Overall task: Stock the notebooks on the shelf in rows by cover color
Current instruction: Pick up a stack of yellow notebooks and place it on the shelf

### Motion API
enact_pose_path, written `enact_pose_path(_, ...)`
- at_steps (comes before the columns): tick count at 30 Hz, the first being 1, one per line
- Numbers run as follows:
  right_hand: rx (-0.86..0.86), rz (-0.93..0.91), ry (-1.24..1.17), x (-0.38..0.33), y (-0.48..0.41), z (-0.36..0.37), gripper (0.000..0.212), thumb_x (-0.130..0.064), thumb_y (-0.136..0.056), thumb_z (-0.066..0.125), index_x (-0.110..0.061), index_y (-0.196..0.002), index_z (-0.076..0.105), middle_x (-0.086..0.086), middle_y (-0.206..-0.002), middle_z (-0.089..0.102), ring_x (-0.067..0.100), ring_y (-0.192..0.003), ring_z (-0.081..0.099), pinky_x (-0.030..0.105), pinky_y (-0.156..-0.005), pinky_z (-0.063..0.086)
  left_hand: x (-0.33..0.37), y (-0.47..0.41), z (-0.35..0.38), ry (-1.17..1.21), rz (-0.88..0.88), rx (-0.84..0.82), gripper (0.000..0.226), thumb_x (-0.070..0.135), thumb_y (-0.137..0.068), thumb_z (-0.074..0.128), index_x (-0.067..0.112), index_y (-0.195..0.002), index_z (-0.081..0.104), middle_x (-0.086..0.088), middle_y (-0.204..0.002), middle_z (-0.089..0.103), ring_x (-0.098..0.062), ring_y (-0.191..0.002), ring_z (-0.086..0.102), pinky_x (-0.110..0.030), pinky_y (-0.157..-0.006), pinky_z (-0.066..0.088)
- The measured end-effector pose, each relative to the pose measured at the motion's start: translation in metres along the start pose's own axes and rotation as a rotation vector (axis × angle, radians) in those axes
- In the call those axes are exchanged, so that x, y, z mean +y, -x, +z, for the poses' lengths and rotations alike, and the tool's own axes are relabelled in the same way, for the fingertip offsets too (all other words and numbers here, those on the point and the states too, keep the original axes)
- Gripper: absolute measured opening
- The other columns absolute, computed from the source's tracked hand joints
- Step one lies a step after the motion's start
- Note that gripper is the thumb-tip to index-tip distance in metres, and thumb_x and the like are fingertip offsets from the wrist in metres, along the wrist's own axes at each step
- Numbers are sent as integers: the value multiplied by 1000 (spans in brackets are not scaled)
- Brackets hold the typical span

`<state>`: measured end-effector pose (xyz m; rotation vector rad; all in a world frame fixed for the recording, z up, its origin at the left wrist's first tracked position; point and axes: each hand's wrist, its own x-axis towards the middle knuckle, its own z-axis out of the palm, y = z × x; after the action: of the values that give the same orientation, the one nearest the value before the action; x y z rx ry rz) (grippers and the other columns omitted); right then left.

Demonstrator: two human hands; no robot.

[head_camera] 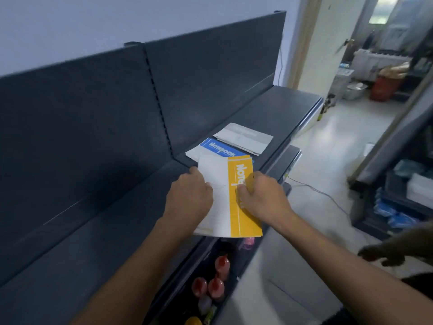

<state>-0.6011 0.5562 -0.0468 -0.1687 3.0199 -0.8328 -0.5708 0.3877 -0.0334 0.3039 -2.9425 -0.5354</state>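
Shelf (269, 109): dark grey, doorway (351, 90) at right.
Yellow notebook (241, 214): over the shelf front, left hand (189, 195) and right hand (262, 198) gripping its sides.
On shelf: blue notebook (216, 147), grey notebook (243, 138) just beyond.
Below: red-capped bottles (216, 285).

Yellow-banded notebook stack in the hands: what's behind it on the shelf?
A blue-banded white notebook stack lies flat on the dark metal shelf, with a grey-white notebook stack beyond it. The yellow-banded notebook stack covers the blue one's near edge.
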Motion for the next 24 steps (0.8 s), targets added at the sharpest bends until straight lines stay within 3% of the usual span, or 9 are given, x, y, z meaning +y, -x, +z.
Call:
enact_pose_path(2,12,45,15,10,-15,-9,30,-36,-98,50,-7,-98,57,13,-102,66,35,-89,61,37,-69,42,13,-20,7,11,29,-14,29,33,-100,46,8,-113,47,-11,-107,60,-31,-95,60,-39,-70,48)
enact_pose_path(8,17,114,-17,31,-52,-32,35,-30,-98,52,2,-108,63,14,-99,70,32,-85,66,49,-79,57,44,-68,30,14,97,-1,41,33,-101,45,3,-129,45,-11,-104,61,-25,-86,55,-35,-67,40)
enact_pose_path(13,24,134,-37,62,-98,-46,33,-27,-99,52,2,-108,63,14,-100,70,28,-84,65,46,-78,57,80,-115,49,-5,132,9,30,32,-100,46,6,-114,47,-10,-98,63,-22,-79,52,-35,-66,41)
enact_pose_path(19,-6,113,-36,110,-178,-59,32,-35,-95,55,-7,-109,59,8,-102,67,30,-88,64,49,-80,57,128,-173,77,-42,35,-10,20,33,-100,48,15,-104,39,-3,-91,58,-19,-77,53,-30,-57,38)
enact_pose_path(24,-43,29,-33,151,-244,-74,30,-36,-95,55,-9,-109,59,6,-99,68,28,-84,63,43,-77,56,166,-217,102,-36,-58,11,30,36,-99,49,12,-117,44,-6,-101,65,-22,-83,58,-35,-62,46)
